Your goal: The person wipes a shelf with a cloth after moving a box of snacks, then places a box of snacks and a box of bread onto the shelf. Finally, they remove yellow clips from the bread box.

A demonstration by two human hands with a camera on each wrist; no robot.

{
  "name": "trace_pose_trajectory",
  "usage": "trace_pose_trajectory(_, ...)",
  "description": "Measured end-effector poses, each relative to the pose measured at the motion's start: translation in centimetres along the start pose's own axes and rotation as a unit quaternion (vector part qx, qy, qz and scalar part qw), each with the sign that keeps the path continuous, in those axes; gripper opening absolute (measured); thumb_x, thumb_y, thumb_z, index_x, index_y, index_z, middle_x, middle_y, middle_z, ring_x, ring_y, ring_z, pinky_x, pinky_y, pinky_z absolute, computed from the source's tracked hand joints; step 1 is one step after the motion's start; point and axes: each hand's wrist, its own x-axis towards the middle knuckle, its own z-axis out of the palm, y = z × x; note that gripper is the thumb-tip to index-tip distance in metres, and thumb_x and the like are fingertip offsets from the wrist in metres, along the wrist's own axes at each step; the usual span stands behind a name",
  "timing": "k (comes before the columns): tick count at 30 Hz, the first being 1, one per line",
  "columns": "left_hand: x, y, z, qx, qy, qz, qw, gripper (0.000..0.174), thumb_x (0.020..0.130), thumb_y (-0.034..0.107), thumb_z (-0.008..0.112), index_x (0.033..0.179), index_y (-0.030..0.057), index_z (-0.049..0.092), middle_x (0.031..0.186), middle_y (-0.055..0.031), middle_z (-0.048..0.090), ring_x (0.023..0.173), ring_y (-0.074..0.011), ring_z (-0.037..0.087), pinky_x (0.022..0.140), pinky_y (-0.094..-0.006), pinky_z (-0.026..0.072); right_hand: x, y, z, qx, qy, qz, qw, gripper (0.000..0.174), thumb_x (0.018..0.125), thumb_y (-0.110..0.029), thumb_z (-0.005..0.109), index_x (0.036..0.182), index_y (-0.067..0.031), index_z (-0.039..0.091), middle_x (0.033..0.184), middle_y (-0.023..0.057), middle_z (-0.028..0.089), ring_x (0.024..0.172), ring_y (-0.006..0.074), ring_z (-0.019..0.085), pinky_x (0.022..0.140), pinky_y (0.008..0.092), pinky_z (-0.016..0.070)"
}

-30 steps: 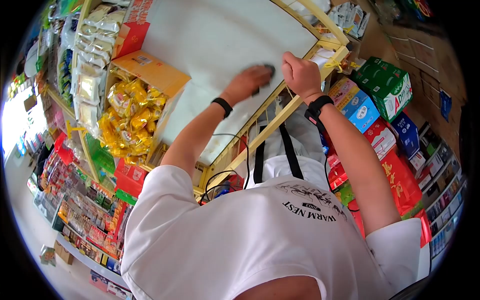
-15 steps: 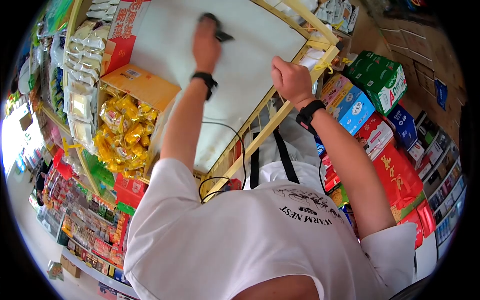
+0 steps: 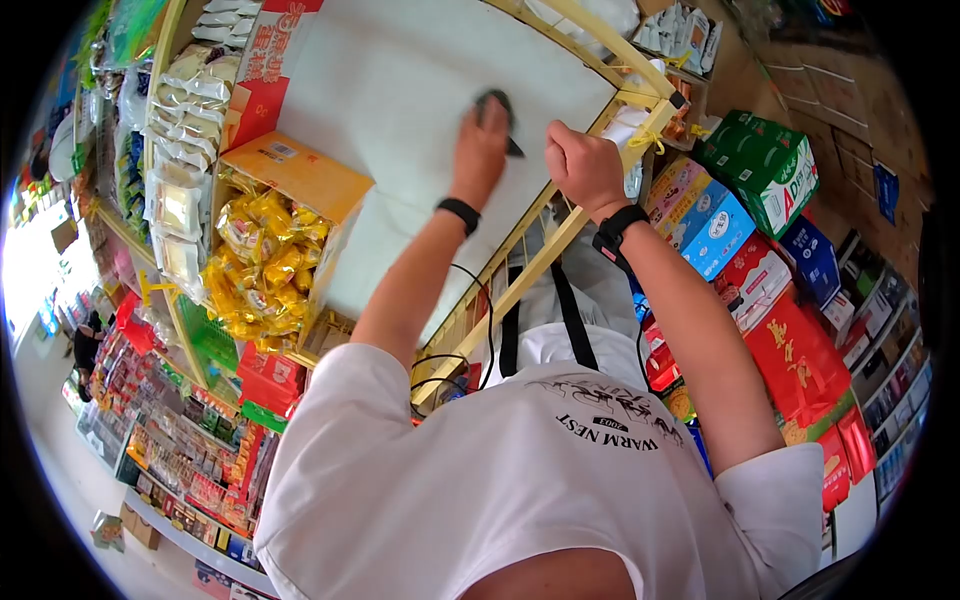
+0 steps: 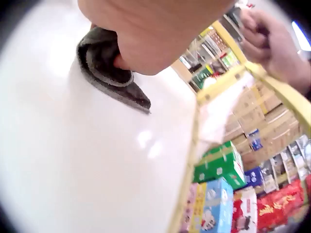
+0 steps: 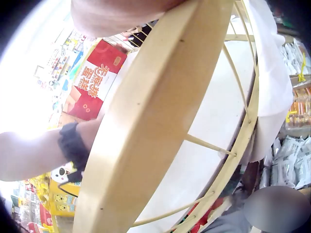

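My left hand (image 3: 480,158) grips a folded dark grey cloth (image 4: 104,60) against the white shelf surface (image 3: 390,110). In the left wrist view the cloth is doubled over, one pointed corner lying flat on the white. The right hand (image 3: 583,168) is curled into a fist by the yellow wooden frame (image 3: 540,272), near its corner, with no object showing in it. From the right wrist, a wide wooden rail (image 5: 146,107) fills the middle, with that hand above it.
To the left, an open carton (image 3: 310,175) holds yellow-wrapped snacks (image 3: 265,250), beside clear packets (image 3: 185,130). Stacked boxes, including a green carton (image 3: 760,165) and a red one (image 3: 795,350), stand right of the frame. A black cable (image 3: 485,290) hangs near the front edge.
The left hand swept the cloth from near the frame to the far left, then came back partway to the right and nearer. The right fist stayed almost in place.
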Motion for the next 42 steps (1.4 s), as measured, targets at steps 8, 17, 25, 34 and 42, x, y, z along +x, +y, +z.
trace_pose_trajectory(8, 1.7, 0.3, -1.4, 0.077, -0.056, -0.019, 0.995, 0.041, 0.085, 0.007, 0.061, 0.126, 0.0041, 0.064, 0.134, -0.0089, 0.057, 0.111, -0.0316, 0.056, 0.093, -0.043, 0.0492, -0.8, -0.2, -0.2, 0.002, -0.027, 0.014, 1.0, 0.008, 0.093, -0.012, 0.054, 0.086, -0.0098, 0.056, 0.067, 0.0106, 0.063, 0.063, 0.0345, 0.065, 0.055, 0.0445, 0.05)
trace_pose_trajectory(17, 4.1, -6.1, -1.3, -0.149, -0.03, -0.034, 0.988, 0.04, 0.084, 0.003, 0.059, 0.122, 0.0036, 0.067, 0.139, -0.0087, 0.059, 0.125, -0.0355, 0.053, 0.101, -0.0465, 0.0479, -0.2, 0.3, 0.0, 0.002, -0.004, 0.006, 1.0, 0.011, 0.091, -0.015, 0.059, 0.084, -0.0104, 0.053, 0.065, 0.01, 0.062, 0.06, 0.0343, 0.064, 0.052, 0.0457, 0.0489)
trace_pose_trajectory(25, 13.4, -8.2, 1.5, -0.104, 0.194, -0.13, 0.967, 0.048, 0.08, 0.0, 0.059, 0.127, -0.0039, 0.061, 0.133, -0.0212, 0.062, 0.124, -0.0421, 0.054, 0.11, -0.0485, 0.0423, -0.2, -0.1, -0.1, 0.004, -0.005, -0.003, 1.0, 0.01, 0.088, -0.013, 0.06, 0.083, -0.011, 0.052, 0.061, 0.0092, 0.059, 0.056, 0.0333, 0.062, 0.05, 0.0447, 0.0471)
trace_pose_trajectory(34, 7.9, 2.0, 2.4, -0.193, 0.015, 0.219, 0.956, 0.036, 0.084, 0.008, 0.059, 0.12, 0.0038, 0.064, 0.133, -0.0154, 0.063, 0.126, -0.0381, 0.056, 0.109, -0.0423, 0.0454, -0.2, -0.3, -0.2, -0.002, -0.018, -0.012, 1.0, 0.01, 0.089, -0.014, 0.059, 0.083, -0.0107, 0.053, 0.067, 0.0087, 0.062, 0.062, 0.0323, 0.064, 0.054, 0.0451, 0.0491)
trace_pose_trajectory(42, 14.2, -10.9, 1.7, -0.003, 0.204, -0.104, 0.973, 0.054, 0.086, 0.003, 0.058, 0.139, 0.0039, 0.058, 0.145, -0.015, 0.055, 0.135, -0.0362, 0.048, 0.112, -0.0449, 0.0438, -0.1, -0.1, -0.2, 0.006, -0.011, -0.015, 1.0, 0.008, 0.089, -0.012, 0.058, 0.083, -0.0102, 0.052, 0.065, 0.0076, 0.06, 0.059, 0.0313, 0.063, 0.052, 0.043, 0.0487)
